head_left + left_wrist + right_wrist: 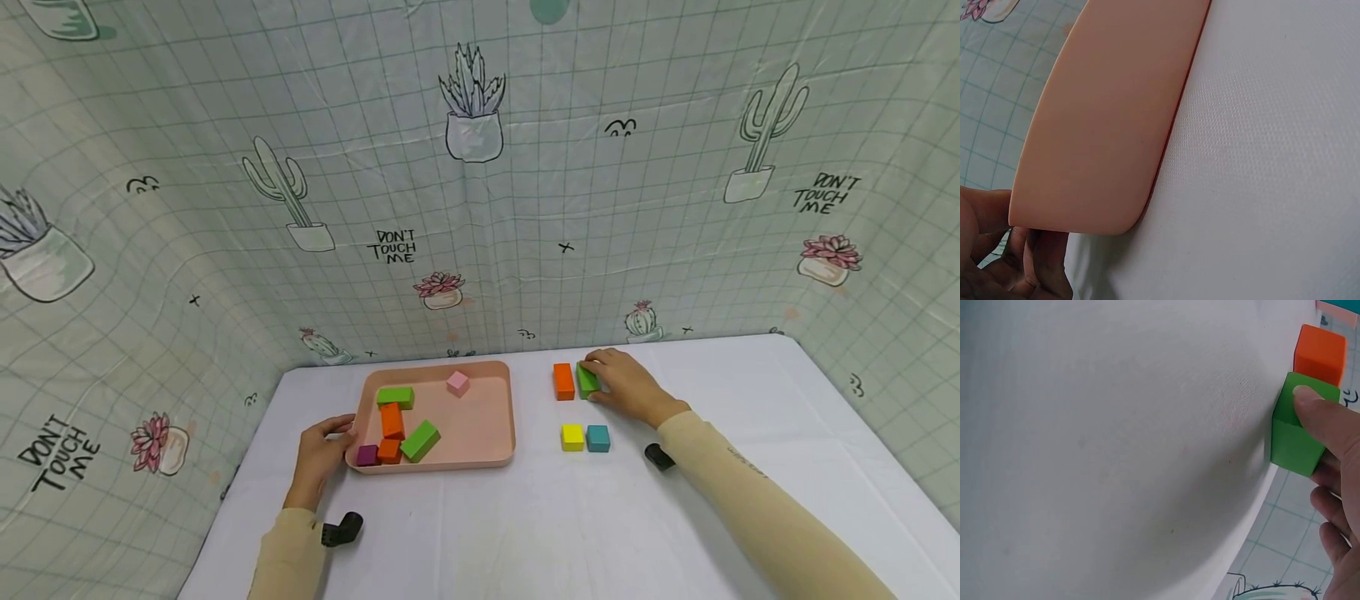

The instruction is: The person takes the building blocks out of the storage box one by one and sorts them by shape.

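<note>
At the left end of a shallow peach tray [476, 463], my left hand [318, 454] grips the edge. In the left wrist view, its curled fingers [1050, 262] meet the tray's corner [1104, 156]. Inside the tray lie two green blocks [421, 441], two orange blocks [392, 422], a purple cube [367, 455] and a pink cube [458, 383]. On the table to the right, my right hand [626, 387] pinches a green block [1297, 440], the thumb across its face. An orange block [564, 382] stands just left of that green block.
Nearer me, a yellow cube [572, 437] and a teal cube [597, 438] sit side by side on the white table [480, 533]. Black wrist cameras show at both sleeves. A patterned cloth [525, 192] hangs behind and around the table.
</note>
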The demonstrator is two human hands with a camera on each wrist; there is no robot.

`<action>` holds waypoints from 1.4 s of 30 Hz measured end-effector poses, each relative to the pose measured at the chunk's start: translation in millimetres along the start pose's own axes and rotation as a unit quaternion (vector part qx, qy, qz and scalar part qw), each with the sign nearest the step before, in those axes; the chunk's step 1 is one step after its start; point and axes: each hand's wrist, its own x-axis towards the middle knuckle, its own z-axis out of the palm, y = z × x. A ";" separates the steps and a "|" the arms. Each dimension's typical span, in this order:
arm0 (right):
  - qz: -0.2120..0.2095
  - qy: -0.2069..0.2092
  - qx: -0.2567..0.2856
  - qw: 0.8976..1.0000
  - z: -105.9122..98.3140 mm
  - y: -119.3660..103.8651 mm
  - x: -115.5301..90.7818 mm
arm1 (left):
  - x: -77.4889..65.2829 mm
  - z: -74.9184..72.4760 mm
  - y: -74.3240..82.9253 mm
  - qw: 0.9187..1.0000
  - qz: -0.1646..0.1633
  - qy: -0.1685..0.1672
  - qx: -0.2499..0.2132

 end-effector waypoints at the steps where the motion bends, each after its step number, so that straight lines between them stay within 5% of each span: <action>1: -0.001 0.002 0.000 1.000 0.2 0.1 0.2 | 0.3 0.1 -0.2 1.000 0.001 0.001 0.000; 19: -0.003 0.024 0.009 1.000 -8.6 -6.2 -1.3 | 3.7 2.1 -4.4 1.000 0.022 0.011 -0.007; 29: -0.052 0.058 0.030 0.997 -37.7 -58.0 17.0 | 1.7 0.2 -3.4 1.000 0.012 0.010 -0.003; 42: -0.123 0.043 0.031 0.991 -32.4 -109.4 40.1 | 0.6 0.5 -2.3 1.000 0.008 0.011 -0.005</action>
